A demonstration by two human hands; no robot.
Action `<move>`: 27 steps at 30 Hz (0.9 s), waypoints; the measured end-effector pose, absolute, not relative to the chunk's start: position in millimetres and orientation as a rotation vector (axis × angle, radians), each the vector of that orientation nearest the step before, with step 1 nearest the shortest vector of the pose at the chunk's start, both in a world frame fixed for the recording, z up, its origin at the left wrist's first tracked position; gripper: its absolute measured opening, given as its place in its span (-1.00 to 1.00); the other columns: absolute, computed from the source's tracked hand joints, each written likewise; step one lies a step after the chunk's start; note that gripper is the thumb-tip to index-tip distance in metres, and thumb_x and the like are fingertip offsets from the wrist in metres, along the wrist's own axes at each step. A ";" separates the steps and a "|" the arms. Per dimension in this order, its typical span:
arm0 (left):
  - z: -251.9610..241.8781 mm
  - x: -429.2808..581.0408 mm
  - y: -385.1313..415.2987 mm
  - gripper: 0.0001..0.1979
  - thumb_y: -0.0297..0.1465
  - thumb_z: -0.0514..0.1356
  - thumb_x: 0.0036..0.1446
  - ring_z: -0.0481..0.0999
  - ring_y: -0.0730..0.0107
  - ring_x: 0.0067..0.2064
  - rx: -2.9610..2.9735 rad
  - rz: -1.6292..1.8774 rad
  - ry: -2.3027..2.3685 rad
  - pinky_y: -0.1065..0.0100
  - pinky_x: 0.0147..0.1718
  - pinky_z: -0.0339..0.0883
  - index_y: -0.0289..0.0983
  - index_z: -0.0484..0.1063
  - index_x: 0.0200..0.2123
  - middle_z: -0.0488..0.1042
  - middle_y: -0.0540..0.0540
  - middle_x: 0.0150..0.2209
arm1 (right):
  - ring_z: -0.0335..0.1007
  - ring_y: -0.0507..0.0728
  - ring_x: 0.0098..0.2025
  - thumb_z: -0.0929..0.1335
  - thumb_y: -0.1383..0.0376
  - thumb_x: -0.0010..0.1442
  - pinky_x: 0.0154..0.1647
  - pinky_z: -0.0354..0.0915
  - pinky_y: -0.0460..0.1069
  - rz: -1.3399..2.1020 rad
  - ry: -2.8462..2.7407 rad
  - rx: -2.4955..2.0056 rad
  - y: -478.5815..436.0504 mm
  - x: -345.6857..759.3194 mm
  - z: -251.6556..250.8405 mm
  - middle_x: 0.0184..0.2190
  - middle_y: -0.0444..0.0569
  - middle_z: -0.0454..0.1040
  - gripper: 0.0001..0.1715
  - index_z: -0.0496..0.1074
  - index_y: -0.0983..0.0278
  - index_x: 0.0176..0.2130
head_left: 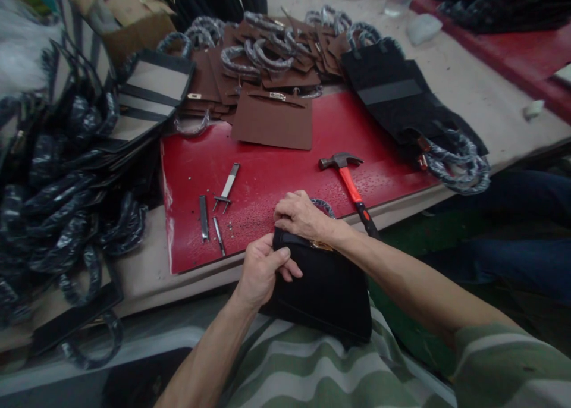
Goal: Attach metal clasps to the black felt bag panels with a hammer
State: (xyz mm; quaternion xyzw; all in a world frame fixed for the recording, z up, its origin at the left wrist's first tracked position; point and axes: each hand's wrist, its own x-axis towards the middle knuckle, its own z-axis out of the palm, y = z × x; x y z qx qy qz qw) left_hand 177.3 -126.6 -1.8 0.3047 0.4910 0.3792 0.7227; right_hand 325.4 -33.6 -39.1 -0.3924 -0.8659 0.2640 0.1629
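A black handbag panel with a gold clasp near its upper edge rests in my lap, against the table edge. My left hand grips its upper left corner, thumb on the near face. Closed over the top edge at that same corner is my right hand, its fingertips partly hidden. Behind the right wrist shows a bit of plastic-wrapped handle. On the red board lie a claw hammer with an orange and black grip, a pronged metal tool, a flat metal bar and a thin punch.
A brown panel with a metal clasp lies across the board's back edge. Behind it are piled brown panels with wrapped handles. Black pieces overhang at right; stacked black panels crowd the left. Another person's legs show at right.
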 end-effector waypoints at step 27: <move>1.3 173.9 -131.7 -0.62 -0.24 0.41 -0.17 0.45 0.49 -0.66 0.354 0.553 1.331 0.57 -0.68 0.30 -0.36 0.43 -0.35 0.49 -0.02 -0.65 | 0.15 0.16 -0.22 0.35 0.32 0.21 -0.03 -0.07 0.11 0.540 -2.404 -1.095 -34.3 323.2 -49.4 -0.35 -0.05 0.43 -0.90 0.46 0.28 -0.33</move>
